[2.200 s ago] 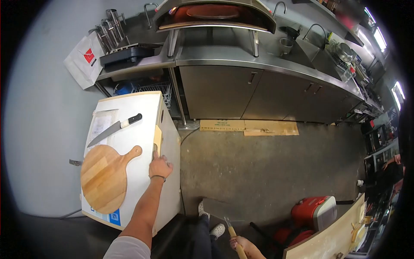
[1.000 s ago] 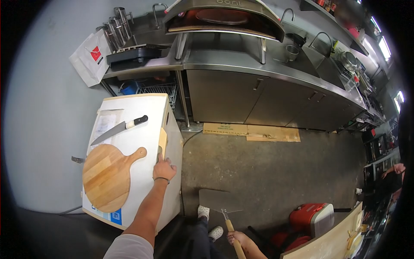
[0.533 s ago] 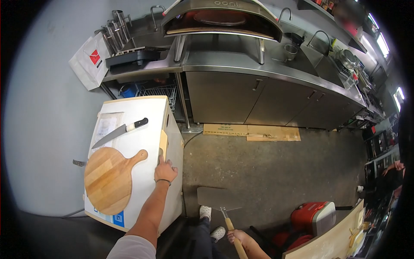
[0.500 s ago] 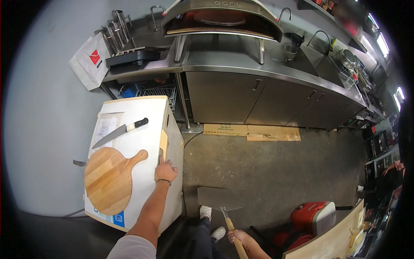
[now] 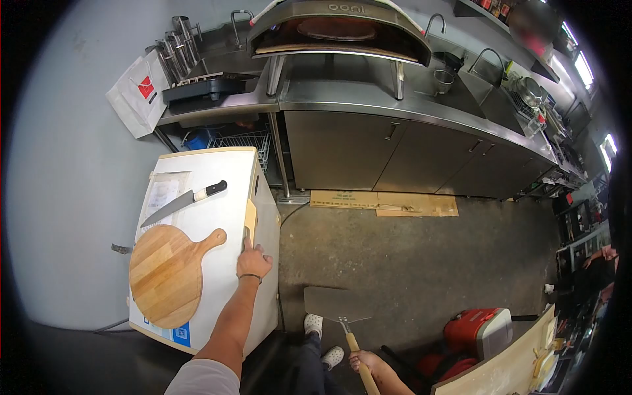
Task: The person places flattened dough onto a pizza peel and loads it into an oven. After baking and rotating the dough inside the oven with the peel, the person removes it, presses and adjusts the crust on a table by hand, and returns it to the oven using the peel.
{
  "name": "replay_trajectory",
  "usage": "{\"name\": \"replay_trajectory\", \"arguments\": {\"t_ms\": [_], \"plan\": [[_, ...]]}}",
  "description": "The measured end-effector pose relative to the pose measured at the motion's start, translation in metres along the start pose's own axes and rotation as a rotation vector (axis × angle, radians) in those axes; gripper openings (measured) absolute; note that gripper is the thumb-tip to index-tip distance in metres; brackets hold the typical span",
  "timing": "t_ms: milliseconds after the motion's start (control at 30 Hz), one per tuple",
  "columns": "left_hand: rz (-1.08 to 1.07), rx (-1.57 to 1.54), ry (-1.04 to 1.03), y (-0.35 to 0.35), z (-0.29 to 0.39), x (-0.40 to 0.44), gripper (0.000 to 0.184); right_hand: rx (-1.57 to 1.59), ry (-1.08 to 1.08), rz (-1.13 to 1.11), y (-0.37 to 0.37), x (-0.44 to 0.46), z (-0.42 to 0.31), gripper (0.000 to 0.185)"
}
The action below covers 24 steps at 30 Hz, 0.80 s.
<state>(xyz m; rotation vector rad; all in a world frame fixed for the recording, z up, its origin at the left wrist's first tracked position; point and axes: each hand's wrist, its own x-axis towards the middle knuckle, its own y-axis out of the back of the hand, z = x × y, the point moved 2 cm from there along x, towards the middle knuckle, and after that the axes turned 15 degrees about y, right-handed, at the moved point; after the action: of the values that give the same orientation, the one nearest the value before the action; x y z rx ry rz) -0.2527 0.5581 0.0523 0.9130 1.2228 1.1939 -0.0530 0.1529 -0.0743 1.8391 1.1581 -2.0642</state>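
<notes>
My right hand point(image 5: 366, 361) is wrapped around the wooden handle of a pizza peel point(image 5: 334, 303); its flat metal blade hangs low over the floor near my shoes. Against the right edge of a white chest freezer point(image 5: 224, 166) rests my left hand point(image 5: 254, 261), index finger stretched forward by the pale handle strip point(image 5: 250, 219) and the other fingers partly bent. Left of that hand, on the lid, lies a round wooden board point(image 5: 166, 273) with a short handle. A large knife point(image 5: 183, 203) with a black and white grip lies just beyond the board.
An Ooni pizza oven point(image 5: 424, 49) stands on the steel counter point(image 5: 309, 99), with a round pizza-like shape point(image 5: 337, 29) inside. A white paper bag point(image 5: 135, 95) is at the left. Flattened cardboard point(image 5: 342, 198) lies below the cabinets. A red cooler point(image 5: 471, 332) sits lower right; another person point(image 5: 592, 276) is far right.
Almost nothing differs. The peel's blade has shifted very slightly to the right, and my left hand stays at the freezer's edge.
</notes>
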Motion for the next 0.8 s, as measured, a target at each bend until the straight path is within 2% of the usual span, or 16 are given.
{"name": "replay_trajectory", "arguments": {"t_ms": [433, 533, 667, 733, 800], "plan": [[0.009, 0.001, -0.004, 0.001, 0.001, 0.0, 0.03, -0.114, 0.062, 0.053, -0.011, -0.014, -0.007, 0.029], [0.008, 0.0, 0.005, 0.003, 0.002, -0.002, 0.03, -0.086, 0.064, -0.033, -0.001, -0.021, -0.008, 0.018], [-0.004, -0.012, 0.029, 0.005, 0.003, -0.003, 0.026, -0.215, 0.23, 0.016, -0.03, -0.065, -0.025, 0.012], [-0.01, -0.012, 0.004, 0.001, 0.001, -0.001, 0.031, -0.281, 0.305, 0.044, -0.041, -0.087, -0.033, 0.011], [-0.005, 0.012, 0.013, 0.001, 0.002, -0.001, 0.032, -0.401, 0.481, 0.031, -0.054, -0.112, -0.043, 0.012]]}}
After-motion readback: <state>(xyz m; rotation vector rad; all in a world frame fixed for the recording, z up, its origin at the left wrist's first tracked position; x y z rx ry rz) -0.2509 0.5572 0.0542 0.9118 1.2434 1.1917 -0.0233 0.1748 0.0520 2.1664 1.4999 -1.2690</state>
